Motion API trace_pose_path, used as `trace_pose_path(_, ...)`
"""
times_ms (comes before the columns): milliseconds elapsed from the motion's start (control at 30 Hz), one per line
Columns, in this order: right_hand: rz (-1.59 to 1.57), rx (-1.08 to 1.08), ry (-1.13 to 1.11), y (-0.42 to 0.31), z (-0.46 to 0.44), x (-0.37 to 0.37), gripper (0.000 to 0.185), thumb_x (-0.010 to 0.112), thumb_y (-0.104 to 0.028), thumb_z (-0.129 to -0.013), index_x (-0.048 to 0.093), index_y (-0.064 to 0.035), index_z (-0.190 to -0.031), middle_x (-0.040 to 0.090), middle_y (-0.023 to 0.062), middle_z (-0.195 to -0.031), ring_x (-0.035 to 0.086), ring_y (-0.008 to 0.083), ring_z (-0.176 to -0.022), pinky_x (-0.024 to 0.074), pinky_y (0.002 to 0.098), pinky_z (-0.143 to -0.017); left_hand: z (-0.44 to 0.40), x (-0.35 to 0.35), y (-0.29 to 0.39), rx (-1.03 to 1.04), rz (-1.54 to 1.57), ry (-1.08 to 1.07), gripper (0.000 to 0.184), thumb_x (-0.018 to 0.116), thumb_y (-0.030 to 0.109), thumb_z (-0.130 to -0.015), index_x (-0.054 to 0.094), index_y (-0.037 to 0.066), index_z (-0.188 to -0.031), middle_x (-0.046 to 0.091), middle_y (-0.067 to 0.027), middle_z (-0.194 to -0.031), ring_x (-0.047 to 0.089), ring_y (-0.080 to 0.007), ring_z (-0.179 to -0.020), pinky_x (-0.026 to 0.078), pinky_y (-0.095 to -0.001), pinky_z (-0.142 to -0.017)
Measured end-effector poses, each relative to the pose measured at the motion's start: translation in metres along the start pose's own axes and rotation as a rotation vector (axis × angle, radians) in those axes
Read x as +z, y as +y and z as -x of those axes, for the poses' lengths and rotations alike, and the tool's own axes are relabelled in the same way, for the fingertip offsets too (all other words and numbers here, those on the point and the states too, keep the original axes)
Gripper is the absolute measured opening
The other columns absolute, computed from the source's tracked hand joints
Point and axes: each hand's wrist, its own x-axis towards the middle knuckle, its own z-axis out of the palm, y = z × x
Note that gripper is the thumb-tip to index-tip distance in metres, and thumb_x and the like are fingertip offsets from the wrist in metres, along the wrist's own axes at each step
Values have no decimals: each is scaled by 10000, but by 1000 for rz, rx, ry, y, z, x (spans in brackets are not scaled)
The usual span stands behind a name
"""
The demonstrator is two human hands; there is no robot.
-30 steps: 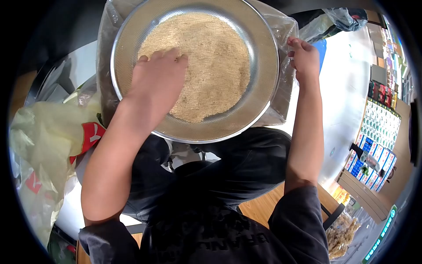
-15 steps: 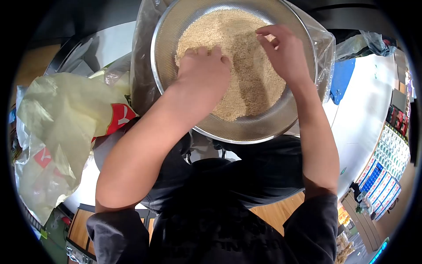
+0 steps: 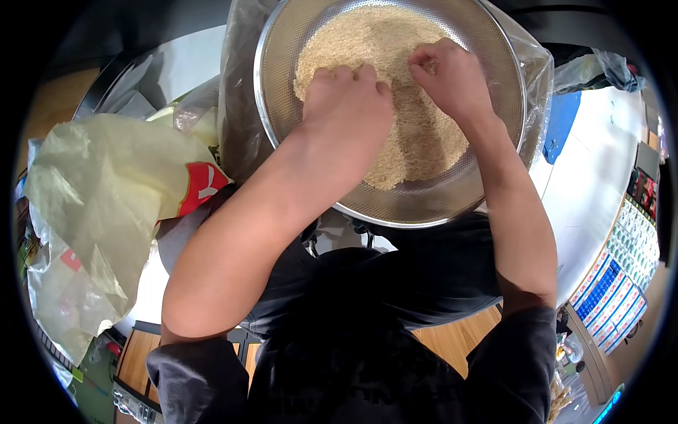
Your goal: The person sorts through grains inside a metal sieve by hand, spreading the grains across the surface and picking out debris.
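Note:
Small tan grains (image 3: 424, 141) lie spread in a wide round metal sieve (image 3: 300, 116) with a perforated wall. My left hand (image 3: 346, 99) is palm down on the grains at the left of the middle, fingers a little apart and bent downward; their tips are partly hidden. Above the right part of the grains is my right hand (image 3: 452, 81). Its thumb and index finger are pressed together, and whatever is between them is too small to make out.
A clear plastic bag (image 3: 240, 92) surrounds the sieve, which sits over my knees. At the left hangs a crumpled yellowish bag (image 3: 106, 169) with red marks. A white curved table (image 3: 586, 169) runs along the right, with a blue sheet (image 3: 563, 127) on it.
The view has shifted slightly, so the sieve appears further right. My right thumb and index finger have closed together. My left hand remains on the grains, slightly nearer the right hand.

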Motion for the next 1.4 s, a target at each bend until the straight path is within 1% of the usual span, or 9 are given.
trace_pose_path(500, 56, 3, -9, -5, 0, -2, 185, 774, -272, -902, 829, -149, -1029, 748, 103, -1118, 747, 316, -1022, 615, 461, -897, 0, -3, 1, 14, -34, -6, 511, 650, 46, -910, 640, 5, -1419, 617, -222, -1472, 643, -347, -1296, 508, -507, -1079)
trace_pose_path(767, 38, -5, -3, -3, 0, -3, 180, 762, -263, -902, 821, -144, -1023, 743, 105, -1110, 745, 320, -1022, 605, 463, -913, -1, -5, 2, -6, -37, -34, 502, 644, 48, -929, 634, 15, -1430, 604, -216, -1499, 631, -348, -1318, 493, -518, -1114)
trace_pose_path(867, 1, 11, 45, -1, -1, -23, 185, 755, -235, -887, 814, -120, -1019, 766, 107, -1076, 751, 315, -967, 596, 452, -873, -3, -6, 2, -18, -20, -55, 494, 635, 74, -957, 623, 35, -1449, 586, -208, -1522, 602, -352, -1358, 472, -534, -1139)
trace_pose_path(933, -96, 90, 33, 1, 5, -47, 207, 746, -213, -873, 805, -81, -1021, 790, 114, -1029, 754, 308, -889, 577, 428, -838, -4, -9, 3, -32, -1, -85, 479, 622, 92, -977, 622, 49, -1455, 577, -202, -1533, 584, -353, -1378, 463, -538, -1146)
trace_pose_path(1100, -111, 293, 32, 33, 40, -108, 257, 744, -227, -875, 796, -30, -1032, 795, 135, -984, 761, 319, -846, 571, 401, -815, -3, -17, 5, -19, -1, -141, 448, 597, 141, -1020, 622, 86, -1464, 555, -193, -1556, 542, -353, -1421, 443, -546, -1157)
trace_pose_path(1200, 125, 367, 82, 68, 65, -126, 284, 725, -251, -887, 810, -31, -1045, 797, 164, -965, 768, 338, -881, 578, 410, -818, -2, -13, 5, -20, 42, -129, 458, 614, 135, -1013, 617, 83, -1468, 555, -194, -1555, 540, -352, -1423, 445, -541, -1154)
trace_pose_path(1233, 138, 370, 84, 76, 70, -130, 284, 725, -251, -887, 810, -31, -1045, 797, 164, -965, 768, 338, -881, 578, 410, -818, -1, -11, 6, -9, 29, -110, 463, 622, 136, -1013, 614, 80, -1472, 554, -193, -1557, 538, -349, -1425, 444, -538, -1156)
trace_pose_path(1300, 163, 492, -41, 95, 77, -132, 275, 718, -237, -884, 819, -38, -1045, 796, 187, -973, 770, 345, -927, 583, 414, -849, 0, -8, 7, 11, 24, -88, 468, 629, 138, -1012, 610, 78, -1476, 552, -193, -1558, 537, -346, -1427, 443, -535, -1157)
trace_pose_path(1400, 183, 513, -27, 116, 80, -123, 277, 708, -249, -884, 834, -71, -1055, 796, 200, -999, 772, 368, -976, 594, 432, -880, 1, -3, 11, 25, -5, -95, 469, 629, 150, -1020, 603, 79, -1483, 551, -186, -1563, 532, -342, -1436, 449, -525, -1154)
